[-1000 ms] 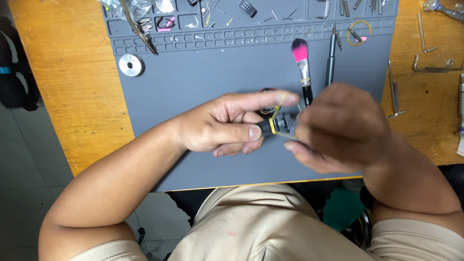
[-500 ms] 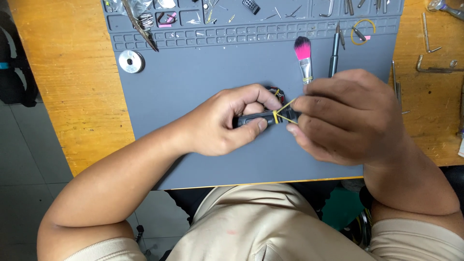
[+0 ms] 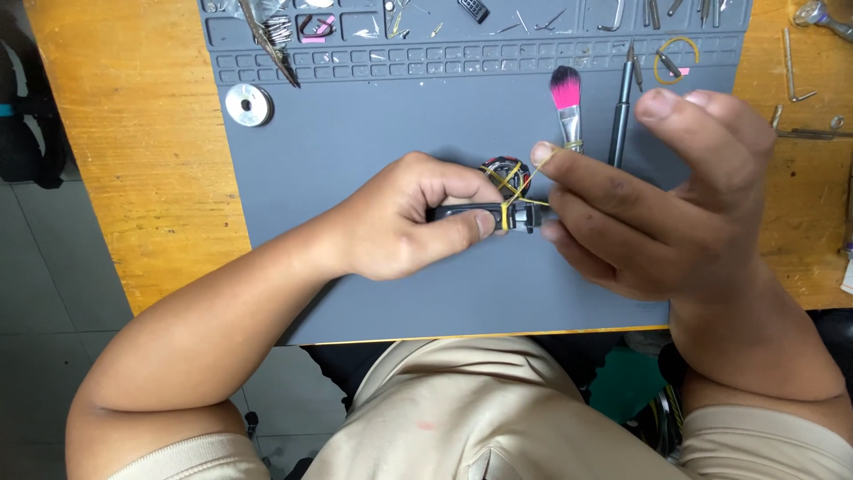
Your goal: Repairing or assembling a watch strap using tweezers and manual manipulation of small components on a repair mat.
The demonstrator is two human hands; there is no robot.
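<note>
On the wooden table [image 3: 133,178] lies a grey work mat [image 3: 373,133]; at its left edge sits a flat metal washer [image 3: 248,105]. Toward centre, the left hand [image 3: 400,222] closes thumb and fingers around a small black cylindrical part [image 3: 471,213], held just above the mat. A yellow rubber band [image 3: 511,200] wraps the part's right end. The right hand [image 3: 649,204] pinches the band between thumb and forefinger, its other fingers spread loosely open. Behind it rest a pink-tipped brush [image 3: 566,98] and a dark pen-like tool [image 3: 622,107].
</note>
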